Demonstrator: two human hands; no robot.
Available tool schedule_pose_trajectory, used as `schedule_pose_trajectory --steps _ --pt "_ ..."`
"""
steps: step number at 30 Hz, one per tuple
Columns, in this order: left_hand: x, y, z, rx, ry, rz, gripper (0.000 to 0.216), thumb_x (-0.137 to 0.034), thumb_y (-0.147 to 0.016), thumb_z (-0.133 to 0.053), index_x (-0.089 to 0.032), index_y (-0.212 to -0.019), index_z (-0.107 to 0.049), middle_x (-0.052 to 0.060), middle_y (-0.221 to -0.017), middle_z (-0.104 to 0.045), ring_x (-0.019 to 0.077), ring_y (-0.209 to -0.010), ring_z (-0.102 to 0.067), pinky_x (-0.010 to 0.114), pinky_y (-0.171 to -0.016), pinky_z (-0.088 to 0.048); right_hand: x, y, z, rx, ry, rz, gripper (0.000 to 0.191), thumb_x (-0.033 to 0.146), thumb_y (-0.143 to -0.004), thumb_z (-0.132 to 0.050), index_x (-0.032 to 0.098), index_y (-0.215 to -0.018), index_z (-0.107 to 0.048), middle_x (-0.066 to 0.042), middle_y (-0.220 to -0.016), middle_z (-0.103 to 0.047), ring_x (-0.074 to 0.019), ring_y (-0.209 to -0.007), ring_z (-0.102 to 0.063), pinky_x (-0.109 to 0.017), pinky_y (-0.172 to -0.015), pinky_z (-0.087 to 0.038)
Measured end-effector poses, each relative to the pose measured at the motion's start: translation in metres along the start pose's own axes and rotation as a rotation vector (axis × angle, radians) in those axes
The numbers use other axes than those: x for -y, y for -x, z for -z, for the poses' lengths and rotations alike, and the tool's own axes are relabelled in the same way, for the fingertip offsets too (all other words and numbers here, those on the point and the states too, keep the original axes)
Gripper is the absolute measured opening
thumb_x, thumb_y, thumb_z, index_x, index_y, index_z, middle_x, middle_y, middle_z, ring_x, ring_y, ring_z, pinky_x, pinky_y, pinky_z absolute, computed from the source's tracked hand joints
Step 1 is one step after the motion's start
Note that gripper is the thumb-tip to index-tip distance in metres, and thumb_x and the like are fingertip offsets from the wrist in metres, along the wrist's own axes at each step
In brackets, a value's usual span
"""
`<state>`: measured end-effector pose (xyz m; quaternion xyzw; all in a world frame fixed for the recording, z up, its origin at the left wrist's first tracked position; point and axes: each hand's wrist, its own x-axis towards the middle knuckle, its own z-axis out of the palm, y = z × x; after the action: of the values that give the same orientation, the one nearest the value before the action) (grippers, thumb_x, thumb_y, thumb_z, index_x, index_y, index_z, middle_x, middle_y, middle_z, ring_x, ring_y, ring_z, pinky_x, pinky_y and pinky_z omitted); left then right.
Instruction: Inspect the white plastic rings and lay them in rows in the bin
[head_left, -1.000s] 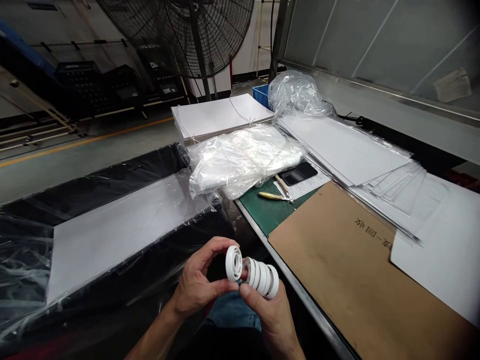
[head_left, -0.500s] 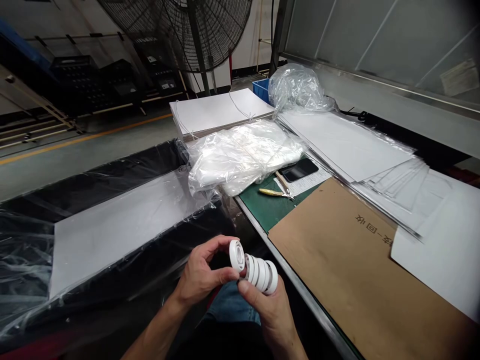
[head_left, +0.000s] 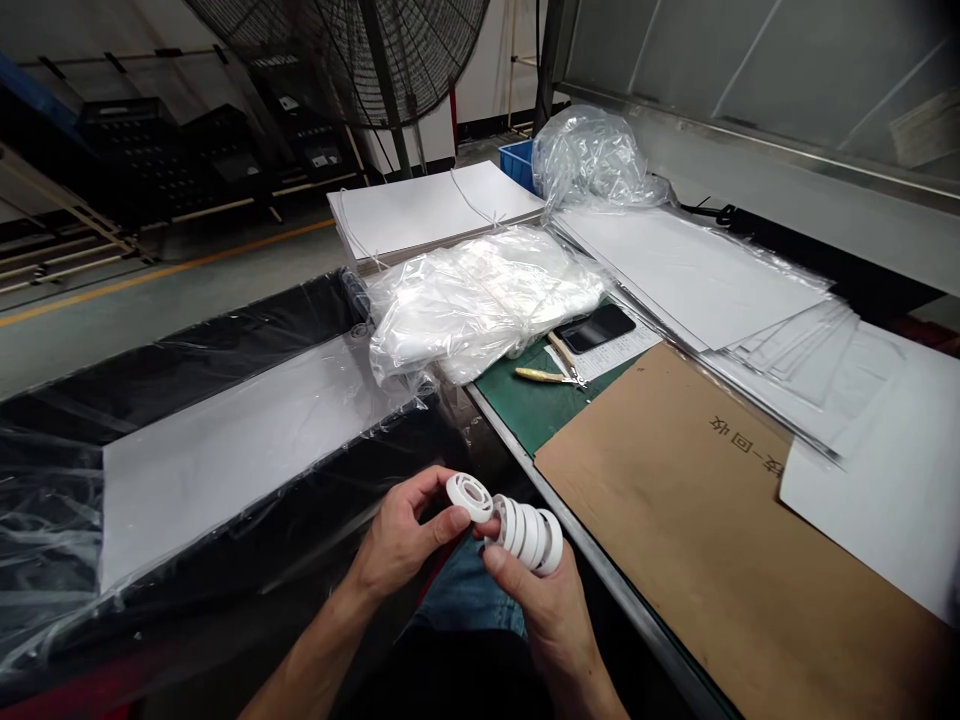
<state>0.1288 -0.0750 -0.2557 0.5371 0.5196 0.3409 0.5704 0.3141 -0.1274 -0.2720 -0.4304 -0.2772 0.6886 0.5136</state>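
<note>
Between the thumb and fingers of my left hand (head_left: 405,530) is a single white plastic ring (head_left: 470,497), tilted so that its slotted face shows. My right hand (head_left: 544,600) is closed around a row of several similar white rings (head_left: 525,535), lined up face to face just right of the single one. A fingertip shows between the single ring and the row. Both hands are held above my lap, beside the metal edge of the table. The undersides of the rings in my right hand are hidden by its fingers.
Brown cardboard (head_left: 675,500) covers the near table. Beyond it lie pliers with yellow handles (head_left: 544,375), a black phone (head_left: 598,328), clear plastic bags (head_left: 480,300) and white sheets (head_left: 697,270). Left stands a black box lined with plastic (head_left: 247,440). A large fan (head_left: 420,60) stands behind.
The single ring in my left hand has tipped, turning its face more upward, and moved slightly left. The row in my right hand has shifted a little right. The view has moved slightly.
</note>
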Motion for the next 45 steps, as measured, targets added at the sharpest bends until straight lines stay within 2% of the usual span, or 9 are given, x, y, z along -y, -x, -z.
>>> schedule_pose_trajectory --steps 7,13,25,28,32,36,41,45 --pt "0.002 0.0 0.002 0.032 0.0 0.009 0.057 -0.069 -0.079 -0.081 -0.017 -0.1 -0.073 0.007 -0.095 -0.08 0.0231 -0.088 -0.071 0.031 -0.081 -0.055 -0.001 0.0 0.001 -0.021 -0.014 0.014 0.027 0.035 -0.081 -0.09 0.023 -0.105 -0.087 -0.009 -0.118 -0.082 -0.033 -0.121 -0.071 -0.048 -0.112 -0.052" --pt "-0.002 0.005 0.002 -0.035 -0.126 0.001 0.048 -0.059 -0.078 -0.084 -0.017 -0.098 -0.073 0.006 -0.092 -0.08 0.0226 -0.086 -0.071 0.03 -0.079 -0.054 -0.002 0.001 0.002 -0.022 0.001 0.006 0.027 0.034 -0.081 -0.09 0.022 -0.105 -0.087 -0.01 -0.123 -0.081 -0.0336 -0.122 -0.071 -0.048 -0.11 -0.053" --pt "-0.012 0.009 0.002 -0.117 -0.324 -0.087 0.031 -0.046 -0.08 -0.079 -0.019 -0.094 -0.072 0.003 -0.086 -0.08 0.0202 -0.076 -0.072 0.029 -0.07 -0.053 -0.005 0.001 0.003 -0.015 0.024 0.002 0.025 0.035 -0.082 -0.09 0.023 -0.103 -0.087 -0.009 -0.125 -0.08 -0.0325 -0.125 -0.069 -0.045 -0.109 -0.053" --pt "-0.017 0.009 -0.002 -0.138 -0.398 -0.14 0.023 -0.037 -0.078 -0.077 -0.02 -0.093 -0.07 0.002 -0.085 -0.078 0.0207 -0.077 -0.071 0.03 -0.072 -0.054 -0.01 -0.001 0.0 -0.032 -0.034 -0.01 0.025 0.038 -0.082 -0.09 0.021 -0.101 -0.086 -0.008 -0.116 -0.081 -0.0272 -0.111 -0.072 -0.037 -0.098 -0.058" --pt "-0.019 0.008 -0.008 -0.138 -0.507 -0.371 0.024 -0.026 -0.072 -0.073 -0.02 -0.095 -0.067 0.005 -0.09 -0.073 0.0216 -0.08 -0.069 0.034 -0.076 -0.056 -0.012 -0.004 -0.012 -0.066 -0.262 -0.15 0.034 0.042 -0.08 -0.09 0.019 -0.104 -0.083 -0.006 -0.1 -0.08 -0.0201 -0.083 -0.07 -0.03 -0.069 -0.06" --pt "-0.015 0.006 -0.01 -0.084 -0.525 -0.559 0.037 -0.022 -0.069 -0.072 -0.02 -0.105 -0.066 0.007 -0.094 -0.071 0.0233 -0.084 -0.067 0.035 -0.077 -0.057 -0.011 -0.003 -0.024 -0.135 -0.453 -0.292 0.035 0.042 -0.07 -0.095 0.018 -0.092 -0.082 -0.005 -0.089 -0.079 -0.0194 -0.074 -0.069 -0.031 -0.065 -0.064" --pt "-0.012 0.003 -0.007 0.03 -0.399 -0.586 0.038 -0.026 -0.068 -0.067 -0.021 -0.106 -0.064 0.007 -0.09 -0.07 0.0235 -0.079 -0.065 0.036 -0.074 -0.055 -0.014 0.002 -0.029 -0.162 -0.553 -0.346 0.033 0.039 -0.062 -0.096 0.019 -0.083 -0.079 -0.003 -0.079 -0.077 -0.0175 -0.064 -0.066 -0.028 -0.055 -0.061" --pt "-0.015 0.001 -0.004 0.127 -0.32 -0.542 0.036 -0.027 -0.07 -0.065 -0.021 -0.105 -0.064 0.007 -0.089 -0.068 0.0234 -0.078 -0.063 0.035 -0.073 -0.053 -0.015 0.004 -0.03 -0.158 -0.581 -0.324 0.032 0.034 -0.062 -0.095 0.019 -0.085 -0.079 -0.004 -0.08 -0.078 -0.0184 -0.067 -0.068 -0.026 -0.053 -0.057"
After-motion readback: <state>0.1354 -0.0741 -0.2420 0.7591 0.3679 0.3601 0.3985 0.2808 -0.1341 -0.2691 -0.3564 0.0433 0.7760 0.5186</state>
